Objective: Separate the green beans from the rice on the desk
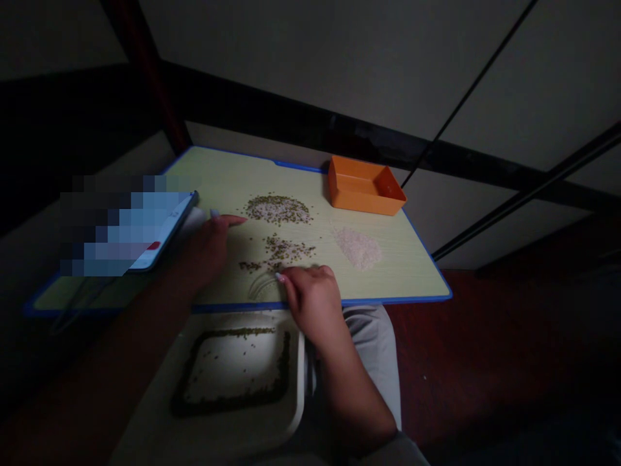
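Observation:
On the pale green board (213, 169), a mixed pile of green beans, likely mung beans, and white grains (279, 210) lies toward the back. A smaller mixed pile (287, 248) is in front of it. My left hand (217, 238) is left of the piles, index finger stretched out and thumb apart, its fingertip by the back pile's edge. Below the smaller pile, my right hand (313, 294) rests at the board's front edge with fingers curled in; whatever they hold is hidden. A clear curved object (263, 285) lies beside its thumb. A heap of white rice (359, 248) is farther right.
An orange box (366, 204) stands at the board's back right. A lit phone or tablet (145, 226), partly pixelated, leans at the left. Below the front edge, a white tray (299, 388) holds green beans gathered along its sides. Cabinet panels (310, 58) rise behind.

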